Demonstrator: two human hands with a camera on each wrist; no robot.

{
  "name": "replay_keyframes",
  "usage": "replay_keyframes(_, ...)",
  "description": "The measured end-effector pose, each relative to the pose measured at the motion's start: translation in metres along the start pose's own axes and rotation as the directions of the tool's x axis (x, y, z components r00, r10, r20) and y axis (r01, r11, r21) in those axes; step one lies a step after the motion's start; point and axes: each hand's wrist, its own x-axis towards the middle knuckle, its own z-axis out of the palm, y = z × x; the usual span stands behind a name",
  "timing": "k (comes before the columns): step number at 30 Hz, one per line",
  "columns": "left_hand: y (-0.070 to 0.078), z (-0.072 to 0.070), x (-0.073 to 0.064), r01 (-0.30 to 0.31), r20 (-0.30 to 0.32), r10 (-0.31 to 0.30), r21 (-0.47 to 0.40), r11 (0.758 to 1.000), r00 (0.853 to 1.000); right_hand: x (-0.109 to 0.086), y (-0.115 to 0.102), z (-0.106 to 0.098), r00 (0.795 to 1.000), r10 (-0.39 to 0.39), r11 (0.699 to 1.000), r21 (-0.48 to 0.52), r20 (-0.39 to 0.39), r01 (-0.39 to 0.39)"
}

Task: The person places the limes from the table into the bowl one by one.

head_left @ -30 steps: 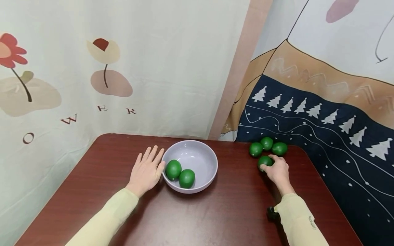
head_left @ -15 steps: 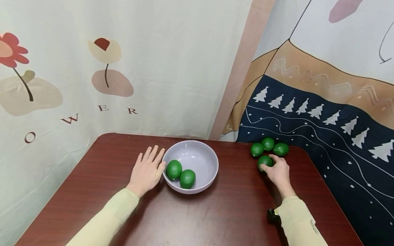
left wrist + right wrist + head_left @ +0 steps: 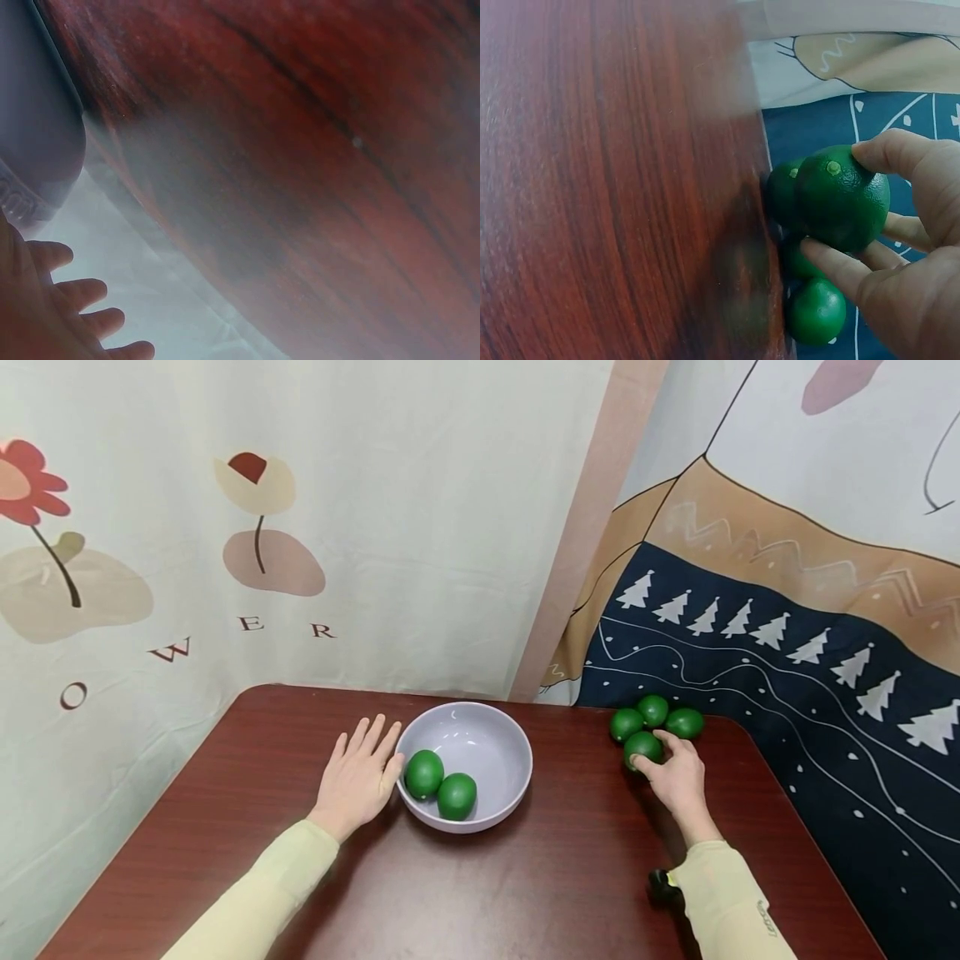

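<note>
Between the thumb and fingers of my right hand point(image 3: 681, 781) is a green lime point(image 3: 641, 749), held at the table's right side. The right wrist view shows this lime point(image 3: 840, 206) large, its pale stem end facing the camera, fingertips on its skin. Behind it sit three more limes point(image 3: 626, 726) in a close group. My left hand point(image 3: 354, 785) lies with straight, spread fingers beside a pale lilac bowl point(image 3: 495, 747), its thumb at the rim. Two limes point(image 3: 457, 796) rest inside the bowl, towards its near left. In the left wrist view the bowl's outer wall point(image 3: 41, 97) shows.
The dark red wooden table point(image 3: 555, 893) has rounded far corners. Behind it hangs a pale curtain point(image 3: 405, 568) with flower prints, and a dark blue cloth point(image 3: 697, 660) with white trees at the right. A small black object point(image 3: 663, 888) sits by the right sleeve.
The lime in my right hand has shifted slightly up and left, nearer the group behind it. My left hand, the bowl and the other limes keep their places.
</note>
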Motion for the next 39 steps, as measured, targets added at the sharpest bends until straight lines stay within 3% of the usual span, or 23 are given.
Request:
replay_keyframes(20, 0.000, 0.002, 0.000, -0.004, -0.004, 0.004, 0.007, 1.000, 1.000, -0.006, -0.017, 0.000, 1.000, -0.015, 0.996, 0.083, -0.023, 0.017)
replay_keyframes(39, -0.001, 0.001, 0.000, -0.003, -0.002, 0.003, 0.007, 1.000, 1.000, -0.018, -0.042, 0.010, 0.994, -0.076, 0.984, 0.170, 0.081, 0.061)
